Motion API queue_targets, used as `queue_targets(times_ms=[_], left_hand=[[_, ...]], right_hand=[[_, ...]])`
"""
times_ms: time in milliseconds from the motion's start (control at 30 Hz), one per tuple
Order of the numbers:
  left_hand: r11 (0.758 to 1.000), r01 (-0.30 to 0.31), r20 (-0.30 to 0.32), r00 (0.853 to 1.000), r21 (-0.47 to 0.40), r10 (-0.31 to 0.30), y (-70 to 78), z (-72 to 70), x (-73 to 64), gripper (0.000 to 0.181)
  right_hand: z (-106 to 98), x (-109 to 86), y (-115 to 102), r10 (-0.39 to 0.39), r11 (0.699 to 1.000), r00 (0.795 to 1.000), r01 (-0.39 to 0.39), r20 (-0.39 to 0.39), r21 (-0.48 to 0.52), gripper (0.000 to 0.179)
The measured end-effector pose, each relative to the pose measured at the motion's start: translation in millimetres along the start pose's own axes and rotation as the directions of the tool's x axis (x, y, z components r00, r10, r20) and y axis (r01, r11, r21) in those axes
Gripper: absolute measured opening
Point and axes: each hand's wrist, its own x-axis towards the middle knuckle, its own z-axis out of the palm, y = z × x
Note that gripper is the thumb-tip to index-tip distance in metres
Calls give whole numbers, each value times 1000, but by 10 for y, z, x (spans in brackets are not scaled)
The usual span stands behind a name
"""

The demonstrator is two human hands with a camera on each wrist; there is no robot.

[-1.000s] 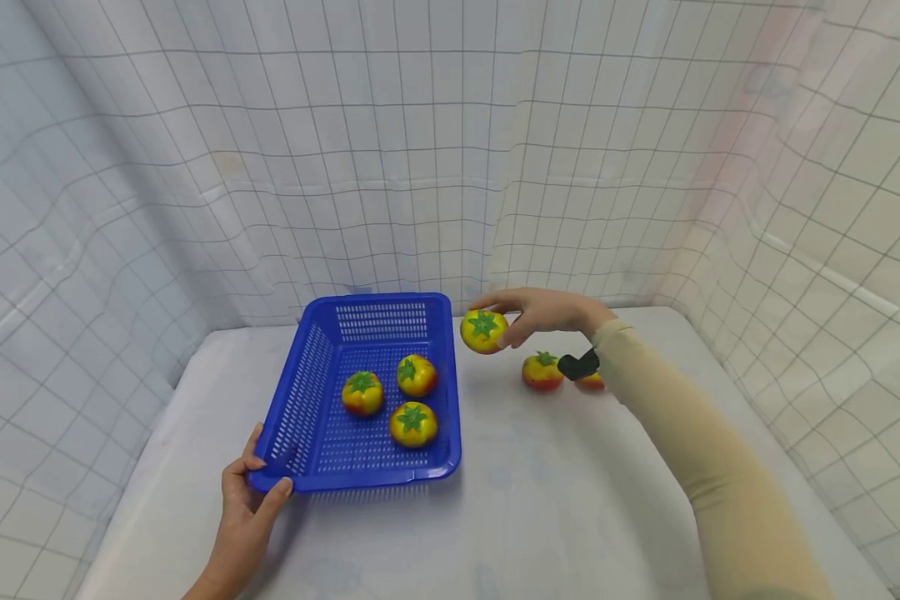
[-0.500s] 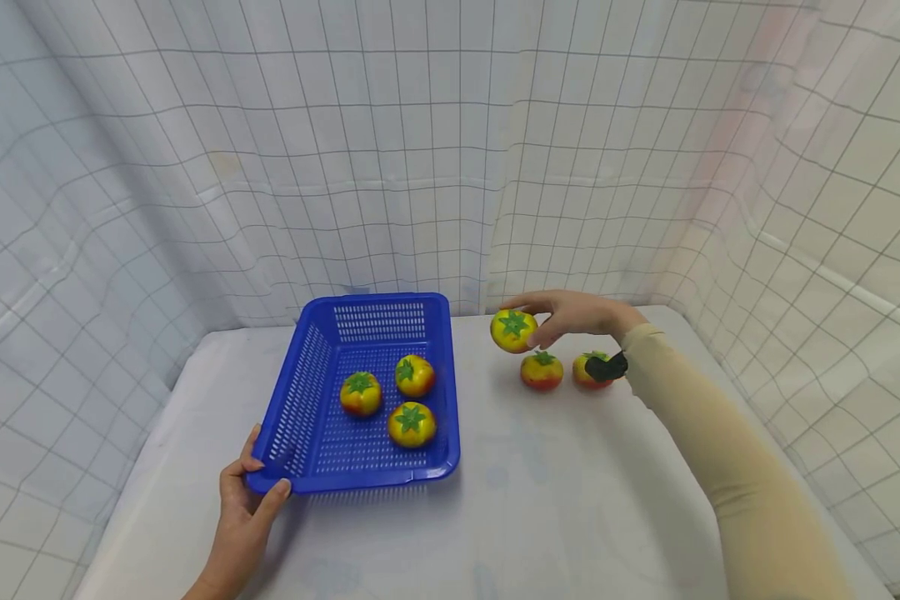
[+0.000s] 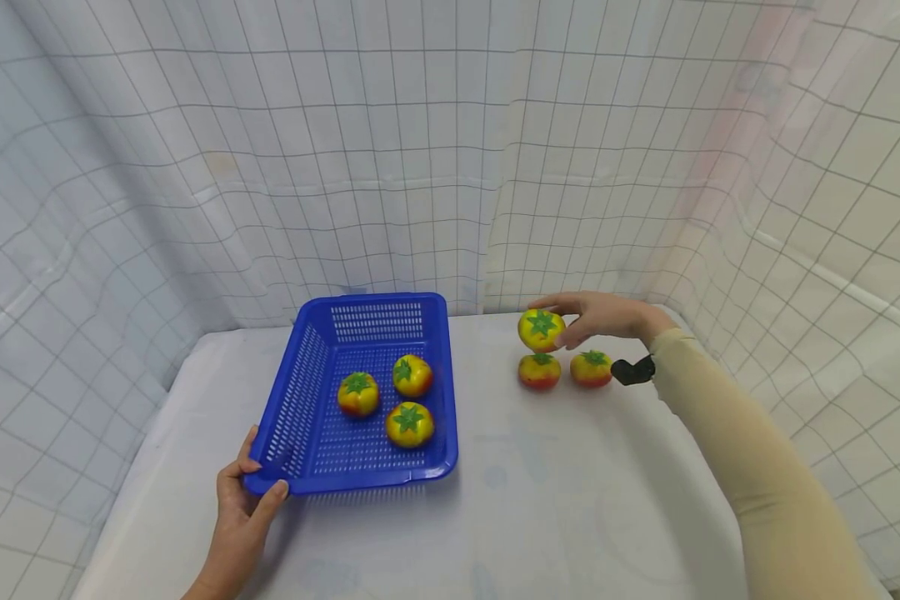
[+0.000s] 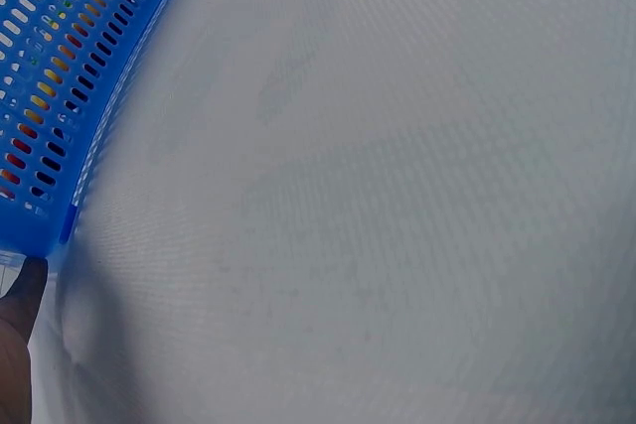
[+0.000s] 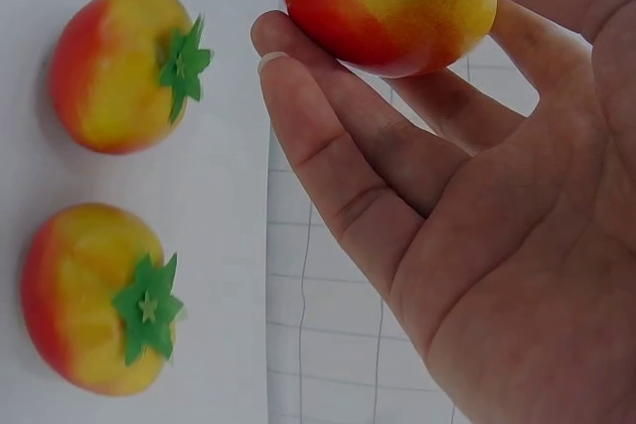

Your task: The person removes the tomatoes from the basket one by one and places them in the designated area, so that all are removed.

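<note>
My right hand (image 3: 600,318) holds a yellow-and-red tomato (image 3: 542,330) with a green star-shaped top, between thumb and fingers. It is raised above the table, behind two similar tomatoes. Those are the left tomato (image 3: 539,372) and the right tomato (image 3: 591,368), side by side; the right wrist view shows both, with the held tomato (image 5: 383,12) at its top edge. My left hand (image 3: 242,512) grips the near left corner of a blue plastic basket (image 3: 452,400), thumb on the rim. Three more tomatoes lie inside, one of them a yellow tomato (image 3: 410,425) at the front.
A white cloth covers the table (image 3: 540,517). Grid-patterned white curtains (image 3: 450,150) hang behind it and at both sides. A black strap piece (image 3: 633,370) hangs at the right wrist. In the left wrist view, the basket's slotted side (image 4: 70,76) fills the upper left.
My right hand has moved right with the tomato, from beside the basket's right rim to over the table tomatoes, uncovering the right one. The left hand keeps its grip on the basket.
</note>
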Motion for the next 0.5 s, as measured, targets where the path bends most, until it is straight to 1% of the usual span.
queue_targets(times_ms=[167, 400, 500], left_hand=[[1000, 6, -5, 1000, 3, -6, -4, 0, 1, 39], [1000, 13, -4, 1000, 29, -13, -7, -4, 8, 40], [1000, 13, -3, 1000, 26, -13, -11, -4, 7, 40]], right_hand=[[-40, -101, 102, 17, 1000, 1000, -17, -13, 7, 68], [-87, -293, 241, 33, 999, 998, -33, -54, -7, 64], [-106, -354, 332, 31, 999, 997, -31, -67, 13, 65]])
